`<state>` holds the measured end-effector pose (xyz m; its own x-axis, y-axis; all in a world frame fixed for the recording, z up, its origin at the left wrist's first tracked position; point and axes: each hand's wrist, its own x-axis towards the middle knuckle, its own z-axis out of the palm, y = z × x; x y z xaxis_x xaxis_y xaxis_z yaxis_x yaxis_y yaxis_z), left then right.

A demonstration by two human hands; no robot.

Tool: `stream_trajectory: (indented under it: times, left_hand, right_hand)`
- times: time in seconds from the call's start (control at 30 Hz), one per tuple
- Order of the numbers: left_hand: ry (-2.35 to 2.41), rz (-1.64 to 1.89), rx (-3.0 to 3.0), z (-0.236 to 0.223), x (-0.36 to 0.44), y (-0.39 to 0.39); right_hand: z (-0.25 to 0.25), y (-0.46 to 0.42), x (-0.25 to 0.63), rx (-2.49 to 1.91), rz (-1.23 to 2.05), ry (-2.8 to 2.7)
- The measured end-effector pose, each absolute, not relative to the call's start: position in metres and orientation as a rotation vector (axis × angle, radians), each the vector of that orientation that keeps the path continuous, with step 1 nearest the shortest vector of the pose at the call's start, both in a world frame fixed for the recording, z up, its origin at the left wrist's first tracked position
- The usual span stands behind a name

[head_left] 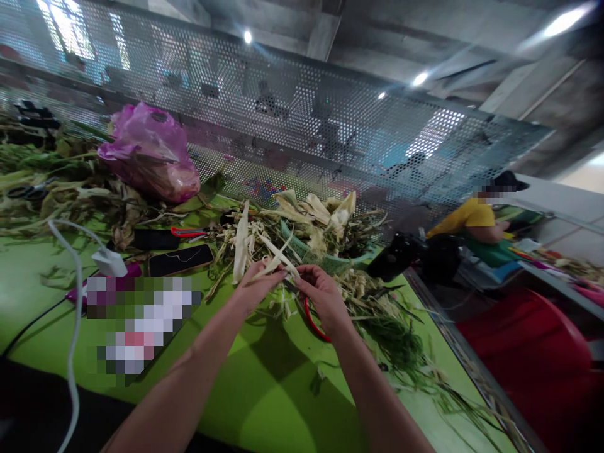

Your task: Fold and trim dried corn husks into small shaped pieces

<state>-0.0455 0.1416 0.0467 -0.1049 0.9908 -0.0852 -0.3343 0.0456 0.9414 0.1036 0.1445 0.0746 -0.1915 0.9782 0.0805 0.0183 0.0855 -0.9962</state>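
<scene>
left heap: dry husks and leaves (97,201) lie loose on the green table (283,384), touched by neither hand.
pink-purple bag: the bag (151,151) stands behind that heap, contents unclear.
phone: the dark phone (182,260) lies flat, well apart from the hands.
left hand: nearly closed, the left hand (262,286) pinches pale husk strips (278,257); some fingers are hidden.
pale husk strips: held between both hands, crossing each other above the table.
right hand: thumb and forefinger of the right hand (323,292) seem pinched on the strips' near end.
basket: the green basket (289,238), just beyond the hands, is heaped with husks.
progress: apparently early; strips are in hand, no finished piece can be made out, and plenty of loose material remains.
</scene>
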Motion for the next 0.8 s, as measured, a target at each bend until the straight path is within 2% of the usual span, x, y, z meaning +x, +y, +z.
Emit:
stream_trajectory:
  times: [0.23, 0.43, 0.8]
  left_hand:
    - [1.107, 1.507, 0.925, 0.052, -0.054, 0.144]
    - [1.233, 1.641, 0.607, 0.054, -0.071, 0.156]
    - [1.298, 1.856, 0.316, 0.055, -0.091, 0.168]
  right_hand:
    - [0.074, 0.151, 0.113, -1.196, 1.1, -1.459]
    - [0.087, 0.153, 0.135, -1.188, 1.091, -1.378]
    - [0.091, 0.138, 0.227, -1.147, 0.979, -1.06]
